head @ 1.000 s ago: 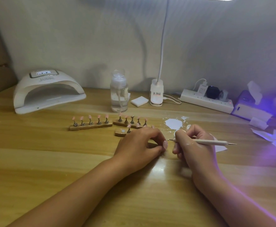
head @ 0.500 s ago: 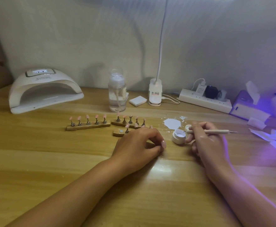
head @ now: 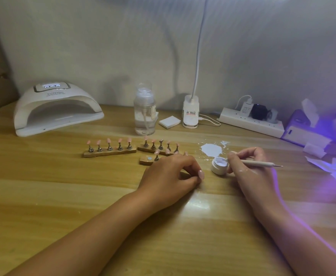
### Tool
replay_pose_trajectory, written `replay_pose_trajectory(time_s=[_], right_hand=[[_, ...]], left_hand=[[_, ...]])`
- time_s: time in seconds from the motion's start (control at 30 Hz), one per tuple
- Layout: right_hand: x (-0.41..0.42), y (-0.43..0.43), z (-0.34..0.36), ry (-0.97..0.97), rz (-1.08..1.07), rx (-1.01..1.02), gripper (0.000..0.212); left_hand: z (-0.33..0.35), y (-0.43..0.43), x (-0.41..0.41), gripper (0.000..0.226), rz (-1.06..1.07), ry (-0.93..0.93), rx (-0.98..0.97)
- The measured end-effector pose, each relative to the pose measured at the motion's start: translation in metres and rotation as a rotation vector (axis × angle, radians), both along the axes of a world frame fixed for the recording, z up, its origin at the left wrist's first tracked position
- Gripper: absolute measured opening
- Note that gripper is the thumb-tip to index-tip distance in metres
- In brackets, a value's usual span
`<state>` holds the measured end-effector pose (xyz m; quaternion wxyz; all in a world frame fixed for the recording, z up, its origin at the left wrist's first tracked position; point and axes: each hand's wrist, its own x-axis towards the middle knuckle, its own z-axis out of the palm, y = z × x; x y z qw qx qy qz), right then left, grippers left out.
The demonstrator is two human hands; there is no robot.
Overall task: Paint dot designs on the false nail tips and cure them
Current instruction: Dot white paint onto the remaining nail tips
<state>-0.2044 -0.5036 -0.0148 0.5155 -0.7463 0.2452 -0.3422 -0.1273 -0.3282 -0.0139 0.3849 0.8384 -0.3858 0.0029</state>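
Pinched pen-fashion in the right hand [head: 248, 168], the dotting pen [head: 258, 163] lies nearly level, its working tip dipped into the small white gel pot [head: 219, 166] that stands just at nine o'clock of that hand. The left hand [head: 169, 176] rests on the table [head: 63, 196] at nine o'clock of the pot with its fingers curled under. Whether they hold anything I cannot tell, since the knuckles hide what lies beneath.

The false nail tips [head: 108, 140] stand on metal pegs along two wooden strips: one [head: 109, 153] at eleven o'clock of the left hand, the other [head: 153, 150] at twelve. A short third holder [head: 146, 159] carrying one tip sits just beyond the left knuckles. The tips read as plain pink, and any dots on them are too small to make out.

By my judgement the task is early or mid-way. The pen is taking up paint, so the painting is not over. Curing also seems to be ahead, as both strips lie out on the table while the curing lamp [head: 57, 108] sits well apart at ten o'clock, its display lit. A white paint spill [head: 211, 150] marks the wood at twelve o'clock of the pot.
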Motion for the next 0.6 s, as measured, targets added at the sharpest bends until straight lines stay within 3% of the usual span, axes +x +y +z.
replay_pose_trajectory(time_s=[0.13,0.23,0.4,0.5,0.6], right_hand=[[-0.005,0.005,0.009,-0.184,-0.003,0.091,0.018],[-0.01,0.017,0.018,-0.252,0.124,0.199,0.016],[-0.01,0.038,0.011,-0.123,0.222,0.315,0.022],[-0.007,0.039,0.01,-0.08,0.196,0.274,0.027],[-0.005,0.041,0.012,-0.047,0.191,0.225,0.017]], left_hand=[[0.001,0.0,0.0,0.008,-0.002,-0.003,0.0],[0.001,0.0,0.0,0.01,-0.005,-0.005,0.007],[0.003,0.0,-0.001,0.008,-0.006,-0.024,0.0],[0.003,0.0,-0.001,0.009,-0.005,-0.033,0.001],[0.003,0.0,-0.001,0.015,-0.006,-0.049,-0.002]])
